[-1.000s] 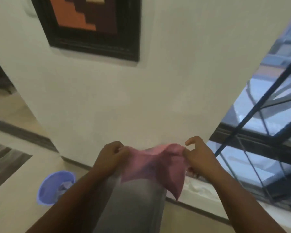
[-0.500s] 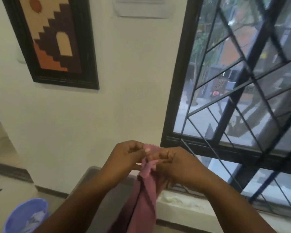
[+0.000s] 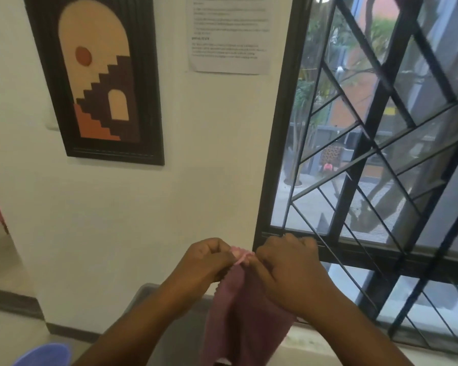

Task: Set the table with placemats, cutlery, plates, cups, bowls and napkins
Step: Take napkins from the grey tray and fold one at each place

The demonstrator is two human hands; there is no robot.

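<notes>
Napkin: a pink napkin (image 3: 238,313) is hanging in the lower centre of the frame, its top edge bunched between both hands and the rest drooping down past the bottom edge.
Left hand: the left hand (image 3: 206,260) is pinching the napkin's top edge, fingers curled round the cloth, just left of centre.
Right hand: the right hand (image 3: 288,265) is gripping the same edge from the right, fingers curled on it, nearly touching the left hand.
Wall: a framed picture (image 3: 98,80) is hanging at upper left, and a printed sheet (image 3: 229,35) is sitting at top centre.
Window: a black-barred window (image 3: 381,154) is filling the right side.
Bin: a blue bin (image 3: 44,355) is showing at the lower left edge.
</notes>
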